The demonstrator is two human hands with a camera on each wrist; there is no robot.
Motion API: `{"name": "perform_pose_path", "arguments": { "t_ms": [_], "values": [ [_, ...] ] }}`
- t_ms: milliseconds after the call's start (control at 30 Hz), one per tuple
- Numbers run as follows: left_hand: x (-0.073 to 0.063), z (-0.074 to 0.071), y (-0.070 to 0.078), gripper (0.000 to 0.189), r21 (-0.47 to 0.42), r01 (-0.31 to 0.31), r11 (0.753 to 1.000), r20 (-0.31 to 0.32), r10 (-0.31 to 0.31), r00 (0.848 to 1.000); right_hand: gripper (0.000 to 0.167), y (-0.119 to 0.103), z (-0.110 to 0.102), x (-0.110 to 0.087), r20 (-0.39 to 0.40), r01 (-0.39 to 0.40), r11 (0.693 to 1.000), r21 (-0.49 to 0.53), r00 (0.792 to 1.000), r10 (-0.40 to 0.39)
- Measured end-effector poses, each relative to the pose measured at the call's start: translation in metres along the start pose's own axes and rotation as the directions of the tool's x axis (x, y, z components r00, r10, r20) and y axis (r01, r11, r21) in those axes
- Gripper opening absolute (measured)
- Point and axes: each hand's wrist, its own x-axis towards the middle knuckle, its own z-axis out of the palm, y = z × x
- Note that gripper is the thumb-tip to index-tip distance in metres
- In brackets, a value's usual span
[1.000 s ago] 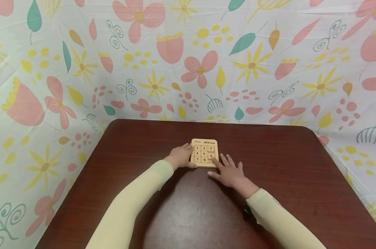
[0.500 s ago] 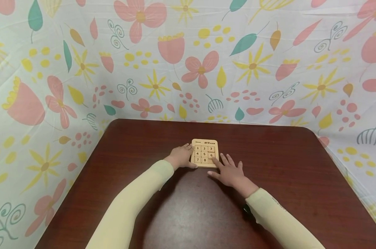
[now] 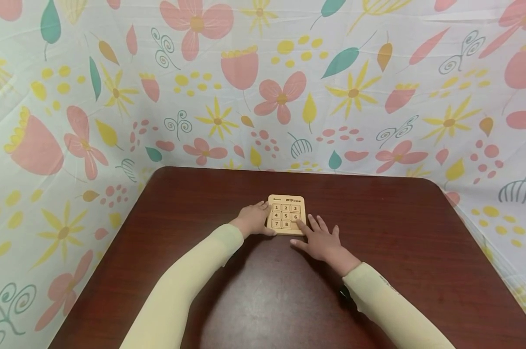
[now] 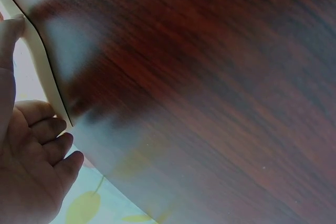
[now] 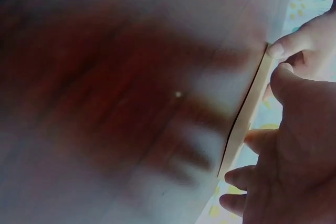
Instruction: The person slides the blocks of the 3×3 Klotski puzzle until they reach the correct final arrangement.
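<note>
A wooden number slide puzzle (image 3: 286, 199) lies flat on the dark table, its tiles 1 to 8 in order and a bare slot at its bottom right. My left hand (image 3: 253, 219) holds it along the left side, thumb at the near left corner. In the left wrist view that hand's fingers (image 4: 50, 129) bend at the frame's edge. My right hand (image 3: 321, 242) lies at the lower right with fingers spread. Its index fingertip touches the puzzle just below tile 6 (image 3: 295, 216), and its thumb points at the near edge.
The reddish-brown table (image 3: 376, 218) has a glossy surface with a light reflection near the front. A flowered cloth (image 3: 263, 63) hangs behind the table and along both sides.
</note>
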Motion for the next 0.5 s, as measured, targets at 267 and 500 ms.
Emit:
{"name": "perform_pose_path", "arguments": {
  "t_ms": [267, 500],
  "values": [
    [0.0016, 0.0019, -0.0011, 0.096, -0.002, -0.005, 1.000, -0.007, 0.005, 1.000, 0.074, -0.0027, -0.0030, 0.0014, 0.003, 0.006, 1.000, 0.004, 1.000, -0.006],
    [0.0019, 0.0020, -0.0014, 0.096, 0.002, -0.004, 1.000, -0.010, 0.004, 1.000, 0.074, -0.0029, -0.0064, 0.0016, 0.019, 0.005, 1.000, 0.008, 1.000, -0.005]
  ]
}}
